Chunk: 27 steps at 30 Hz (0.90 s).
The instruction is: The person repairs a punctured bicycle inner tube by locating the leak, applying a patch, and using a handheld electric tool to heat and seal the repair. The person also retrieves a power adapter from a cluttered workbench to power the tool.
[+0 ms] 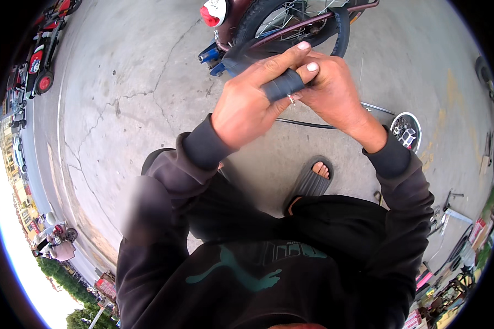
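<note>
In front of me, my left hand (241, 101) and my right hand (335, 88) come together around a folded strip of black rubber (284, 85), which looks like part of an inner tube. The fingers of both hands are closed on it, left thumb and index finger stretched along it. A small shiny metal bit (292, 99) shows just below the rubber; I cannot make out what it is. Beyond the hands stands a maroon motorbike (236, 16) with its spoked wheel (291, 19). A black loop of rubber tube (341, 33) hangs beside the wheel.
A blue metal piece (211, 59) sits by the wheel. At right is a round metal bowl (406, 131) of parts, with a black hose (307, 124) on the concrete. Tools (450, 211) lie lower right. My sandalled foot (313, 178) is below; parked vehicles (44, 82) stand left.
</note>
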Tool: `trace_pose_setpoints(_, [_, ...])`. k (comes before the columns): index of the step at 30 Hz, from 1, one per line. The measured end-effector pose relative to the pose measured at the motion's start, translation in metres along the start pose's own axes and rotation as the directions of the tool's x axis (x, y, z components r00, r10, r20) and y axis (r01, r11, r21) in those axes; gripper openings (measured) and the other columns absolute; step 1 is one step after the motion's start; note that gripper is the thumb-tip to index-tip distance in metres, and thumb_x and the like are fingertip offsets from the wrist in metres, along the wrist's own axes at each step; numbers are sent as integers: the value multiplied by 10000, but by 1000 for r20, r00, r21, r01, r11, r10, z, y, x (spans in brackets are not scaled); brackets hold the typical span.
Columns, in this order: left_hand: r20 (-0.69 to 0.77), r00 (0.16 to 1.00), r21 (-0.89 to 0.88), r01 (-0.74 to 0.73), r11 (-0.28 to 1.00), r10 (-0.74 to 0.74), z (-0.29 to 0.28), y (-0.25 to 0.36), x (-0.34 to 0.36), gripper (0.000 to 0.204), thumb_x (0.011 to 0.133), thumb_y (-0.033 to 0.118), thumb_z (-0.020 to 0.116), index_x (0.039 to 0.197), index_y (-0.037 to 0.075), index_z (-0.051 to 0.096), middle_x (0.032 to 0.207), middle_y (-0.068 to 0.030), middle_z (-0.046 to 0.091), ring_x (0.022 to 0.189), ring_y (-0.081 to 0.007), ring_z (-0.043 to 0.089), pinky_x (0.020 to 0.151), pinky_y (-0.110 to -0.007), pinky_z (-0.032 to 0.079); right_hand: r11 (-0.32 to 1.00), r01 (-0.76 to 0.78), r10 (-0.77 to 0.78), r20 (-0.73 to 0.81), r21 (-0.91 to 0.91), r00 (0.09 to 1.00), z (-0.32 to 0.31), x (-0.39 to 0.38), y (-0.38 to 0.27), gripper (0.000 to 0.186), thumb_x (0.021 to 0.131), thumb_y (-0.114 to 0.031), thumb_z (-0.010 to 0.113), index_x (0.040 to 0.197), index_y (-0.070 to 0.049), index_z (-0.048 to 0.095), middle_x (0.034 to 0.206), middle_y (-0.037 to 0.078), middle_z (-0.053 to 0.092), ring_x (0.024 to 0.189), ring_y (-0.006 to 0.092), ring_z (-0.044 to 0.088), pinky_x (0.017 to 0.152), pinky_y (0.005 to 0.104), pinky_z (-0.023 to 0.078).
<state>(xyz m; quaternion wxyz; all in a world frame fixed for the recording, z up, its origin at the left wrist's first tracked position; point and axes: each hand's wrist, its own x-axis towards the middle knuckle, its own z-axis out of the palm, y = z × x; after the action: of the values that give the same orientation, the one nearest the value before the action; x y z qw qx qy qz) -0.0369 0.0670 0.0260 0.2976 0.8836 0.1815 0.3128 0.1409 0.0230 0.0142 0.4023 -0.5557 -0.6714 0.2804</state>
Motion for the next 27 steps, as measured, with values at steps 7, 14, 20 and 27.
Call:
trace_pose_setpoints(7, [63, 997, 243, -63, 968, 49, 22, -21, -11, 588, 725, -112, 676, 1258, 130, 622, 1239, -86, 637, 950, -248, 686, 780, -304, 579, 966, -43, 135, 353, -255, 926, -40, -2, 27, 263, 761, -155, 731, 945, 8, 638, 890, 137, 670, 779, 253, 638, 728, 358, 501])
trace_pose_setpoints(14, [288, 957, 306, -61, 950, -31, 57, -13, -28, 644, 699, -226, 523, 1259, 78, 613, 1250, -119, 626, 1050, -261, 656, 850, -297, 539, 696, -702, 632, -593, 150, 499, -149, -235, 62, 310, 890, -233, 653, 1064, 24, 632, 830, 90, 678, 729, 144, 621, 651, 278, 482])
trace_pose_setpoints(20, [445, 896, 117, -58, 991, 0, 107, -42, -31, 506, 857, -160, 488, 1320, 33, 553, 1286, -159, 596, 1181, -279, 591, 972, -327, 483, 536, -716, 493, -854, 448, -166, -41, -434, 59, 431, 914, -118, 598, 1271, 62, 436, 997, 143, 631, 842, 169, 603, 744, 292, 493])
trace_pose_setpoints(27, [483, 874, 114, -126, 985, 56, 121, -53, -26, 398, 937, -96, 470, 1321, -10, 532, 1287, -179, 590, 1126, -266, 627, 925, -337, 522, 78, -975, 800, -596, 208, -63, 110, -491, 24, 509, 869, -190, 660, 1270, 34, 440, 1070, 197, 615, 961, 293, 631, 799, 390, 505])
